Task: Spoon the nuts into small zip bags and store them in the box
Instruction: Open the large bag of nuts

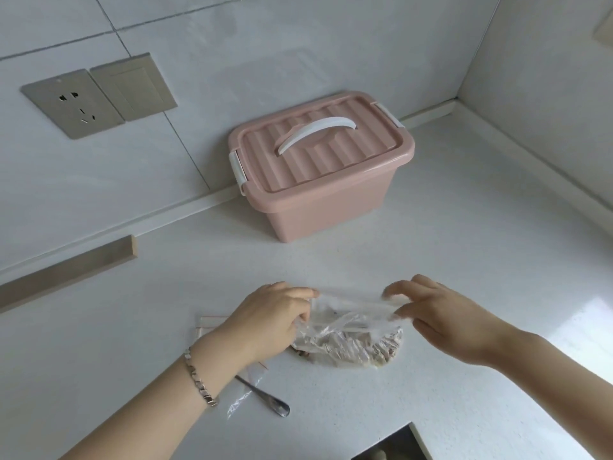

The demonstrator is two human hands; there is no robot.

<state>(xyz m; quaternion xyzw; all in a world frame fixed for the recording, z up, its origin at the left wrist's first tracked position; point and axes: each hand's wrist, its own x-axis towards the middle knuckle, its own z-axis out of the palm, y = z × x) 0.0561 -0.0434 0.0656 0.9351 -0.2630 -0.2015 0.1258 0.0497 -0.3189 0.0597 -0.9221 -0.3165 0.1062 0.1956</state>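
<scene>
A clear plastic bag of nuts [351, 346] lies on the white counter in front of me. My left hand [268, 320] pinches the left side of its mouth and my right hand [444, 320] pinches the right side, with the plastic stretched between them. Under my left wrist lie small empty zip bags [212, 323]. A metal spoon [275, 405] rests on the counter near my left forearm, bowl toward me. The pink storage box [321, 190] with a white handle stands at the back against the wall, its lid on and side clasps down.
The white counter [464, 244] meets tiled walls at the back and right. A wall socket [74, 104] and a blank plate sit on the left wall. A wooden strip [66, 270] lies along the left backsplash. A dark cutout [391, 446] opens at the counter's front edge.
</scene>
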